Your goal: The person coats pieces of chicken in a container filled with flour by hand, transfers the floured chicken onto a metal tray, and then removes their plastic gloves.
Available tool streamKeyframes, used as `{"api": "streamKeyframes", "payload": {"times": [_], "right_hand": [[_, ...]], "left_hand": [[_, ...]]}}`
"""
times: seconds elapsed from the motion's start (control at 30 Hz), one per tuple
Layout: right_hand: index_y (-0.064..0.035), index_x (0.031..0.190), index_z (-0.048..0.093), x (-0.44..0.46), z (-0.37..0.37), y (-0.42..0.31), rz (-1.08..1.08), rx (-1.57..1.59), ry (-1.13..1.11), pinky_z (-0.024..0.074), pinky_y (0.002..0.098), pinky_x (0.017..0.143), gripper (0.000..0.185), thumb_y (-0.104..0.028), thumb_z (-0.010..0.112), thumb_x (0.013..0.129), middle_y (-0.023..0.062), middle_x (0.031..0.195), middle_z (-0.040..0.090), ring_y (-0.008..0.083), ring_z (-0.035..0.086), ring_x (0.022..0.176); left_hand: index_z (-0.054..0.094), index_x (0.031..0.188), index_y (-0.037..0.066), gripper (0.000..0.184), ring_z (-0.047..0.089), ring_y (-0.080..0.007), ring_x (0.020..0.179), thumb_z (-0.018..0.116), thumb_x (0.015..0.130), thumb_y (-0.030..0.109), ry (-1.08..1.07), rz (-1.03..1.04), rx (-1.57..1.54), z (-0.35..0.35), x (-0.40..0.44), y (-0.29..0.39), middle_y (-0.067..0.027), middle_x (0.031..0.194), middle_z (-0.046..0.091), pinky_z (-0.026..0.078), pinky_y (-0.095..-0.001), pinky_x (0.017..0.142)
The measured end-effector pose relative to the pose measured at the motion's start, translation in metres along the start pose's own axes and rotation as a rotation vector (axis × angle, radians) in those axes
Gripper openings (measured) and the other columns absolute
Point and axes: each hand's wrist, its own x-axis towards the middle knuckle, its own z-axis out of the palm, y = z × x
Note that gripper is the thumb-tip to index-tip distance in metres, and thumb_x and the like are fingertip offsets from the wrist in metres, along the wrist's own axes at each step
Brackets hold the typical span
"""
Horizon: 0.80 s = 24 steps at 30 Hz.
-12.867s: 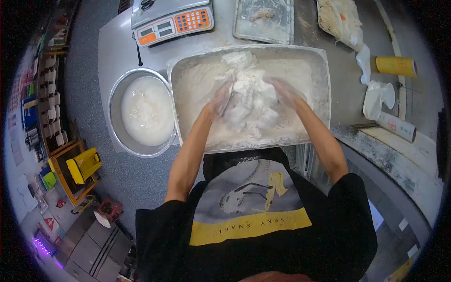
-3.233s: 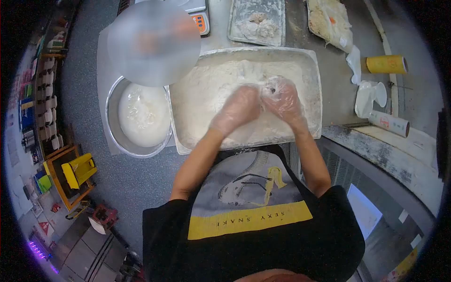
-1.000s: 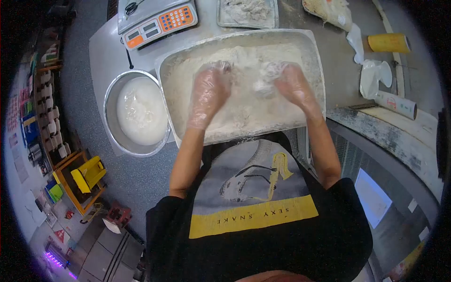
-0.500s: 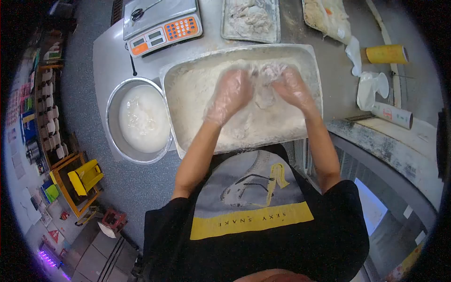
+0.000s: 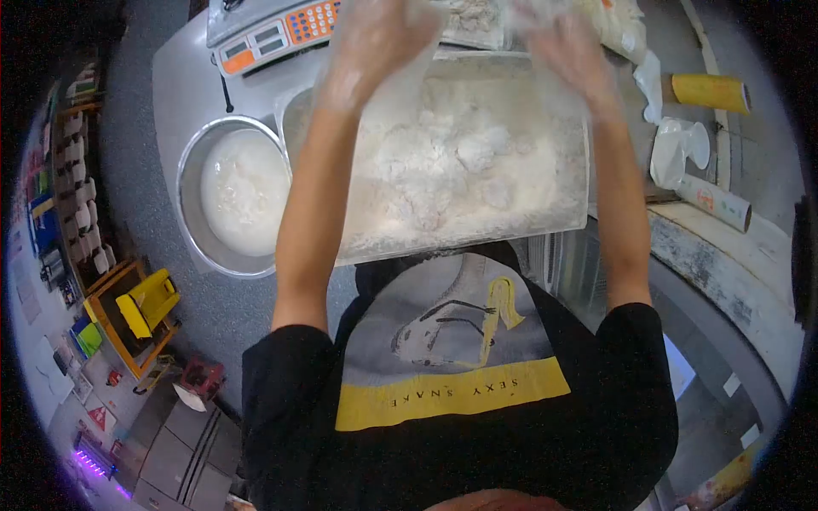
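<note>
My left hand [image 5: 385, 47], in a clear plastic glove, is raised over the back left of a large tub [image 5: 477, 242] of white flour. My right hand [image 5: 564, 47], gloved the same way, is above the tub's back right corner. Motion blurs both hands, so their fingers and anything in them cannot be made out. Lumpy flour-coated pieces [image 5: 481, 149] lie in the flour. Behind the tub, partly hidden between my hands, a smaller metal tray [image 5: 477, 43] holds more coated pieces.
Left of the tub stands a metal bowl [image 5: 189, 200] of cloudy white liquid. A scale [image 5: 277, 38] with orange keys is at the back left. On the right are a bag [image 5: 615, 30], a yellow roll [image 5: 707, 92] and a crumpled plastic bag [image 5: 671, 153].
Both hands have left the flour, moving up toward the back and apart from each other. Coated pieces now show in the tub where the hands were. The camera view has shifted slightly.
</note>
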Motion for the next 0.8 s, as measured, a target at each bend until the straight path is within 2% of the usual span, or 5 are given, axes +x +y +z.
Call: {"api": "streamKeyframes", "payload": {"times": [0.07, 0.17, 0.6, 0.7, 0.8], "right_hand": [[-0.0032, 0.095, 0.059, -0.053, 0.019, -0.029, 0.047, 0.345, -0.119, 0.046, 0.0368, 0.064, 0.023, -0.023, 0.053, 0.086, 0.0054, 0.081, 0.06, 0.0192, 0.055, 0.071], [-0.0042, 0.082, 0.063, -0.125, 0.058, -0.05, 0.503, -0.039, -0.702, 0.0477, 0.0369, 0.07, 0.026, -0.03, 0.063, 0.078, 0.0159, 0.076, 0.062, 0.0234, 0.06, 0.072], [0.0006, 0.069, 0.054, -0.207, 0.098, -0.056, 0.245, -0.158, -0.417, 0.0413, 0.0418, 0.055, 0.032, -0.03, 0.062, 0.075, 0.0173, 0.059, 0.051, 0.0341, 0.048, 0.056], [0.0016, 0.068, 0.05, -0.194, 0.071, -0.068, 0.616, 0.116, -0.425, 0.0392, 0.0417, 0.057, 0.03, -0.024, 0.063, 0.075, 0.0164, 0.058, 0.047, 0.0341, 0.043, 0.056], [0.003, 0.068, 0.053, -0.19, 0.055, -0.071, 0.545, -0.265, -0.418, 0.0441, 0.0444, 0.065, 0.018, -0.011, 0.064, 0.07, 0.0225, 0.066, 0.053, 0.0374, 0.055, 0.069]], "left_hand": [[0.06, 0.09, 0.004, 0.03, 0.057, -0.0338, 0.068, 0.069, 0.073, 0.027, -0.066, -0.049, 0.085, 0.011, -0.079, -0.025, -0.0155, 0.072, 0.059, 0.046, -0.0417, 0.063], [0.062, 0.101, 0.007, 0.034, 0.06, -0.0287, 0.082, 0.07, 0.073, 0.024, -0.287, -0.343, -0.073, -0.009, -0.153, -0.015, -0.0138, 0.091, 0.063, 0.047, -0.038, 0.071], [0.061, 0.101, 0.005, 0.027, 0.059, -0.0257, 0.082, 0.064, 0.077, 0.017, -0.465, -0.645, -0.237, -0.013, -0.226, 0.005, -0.0149, 0.089, 0.062, 0.046, -0.0361, 0.074], [0.061, 0.091, 0.005, 0.017, 0.059, -0.0281, 0.08, 0.061, 0.078, 0.015, -0.644, -0.281, -0.335, 0.035, -0.242, 0.011, -0.0161, 0.083, 0.062, 0.047, -0.0389, 0.072], [0.061, 0.081, 0.004, 0.01, 0.06, -0.0277, 0.081, 0.058, 0.077, 0.013, -0.652, -0.012, -0.337, 0.067, -0.234, 0.039, -0.017, 0.082, 0.061, 0.048, -0.0399, 0.07]]}}
